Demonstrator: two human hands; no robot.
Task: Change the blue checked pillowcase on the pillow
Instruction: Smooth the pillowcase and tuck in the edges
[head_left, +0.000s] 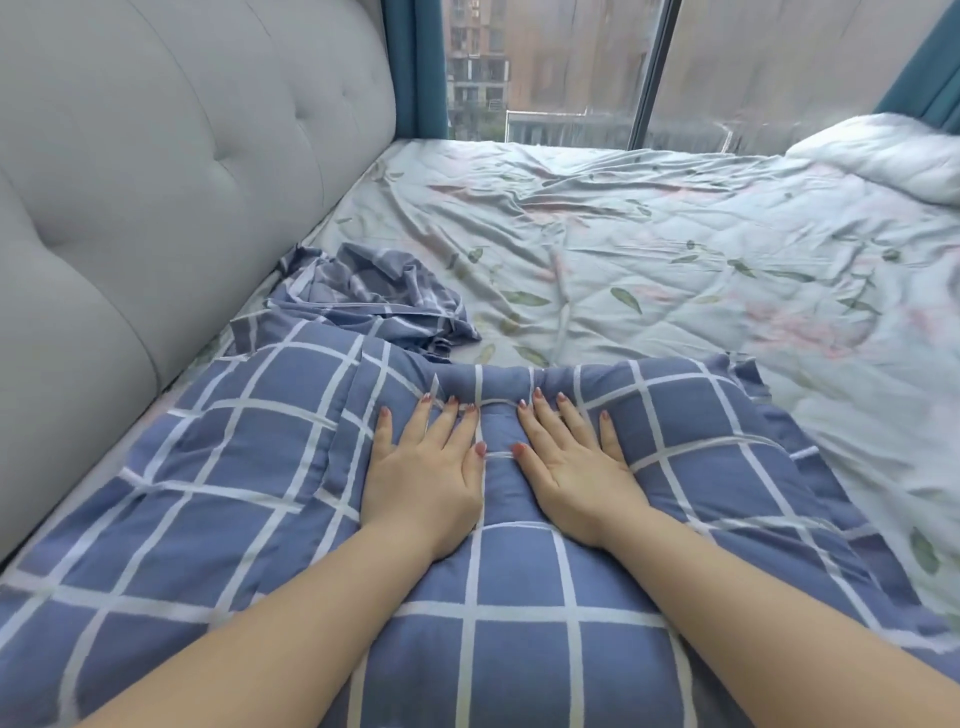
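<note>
pillow nearest, lying on the bed and filling the lower frame. blue checked pillowcase covers it, loose and wrinkled, with a flat border showing at its right edge.

bed sheet: pale, leaf and pink flower print, rumpled, running away to the window.
grey tufted headboard along the left side, the pillow's left edge near it.
white quilt bunched at far right on the sheet.
crumpled blue checked cloth just beyond the pillow's far left corner, beside the headboard's base, meeting the pillowcase edge.

left hand and right hand palms down on the pillow's middle, near its far edge, with a raised ridge of fabric between them. grip on both: fingers straight and spread, pressing flat, clamped on nothing.
</note>
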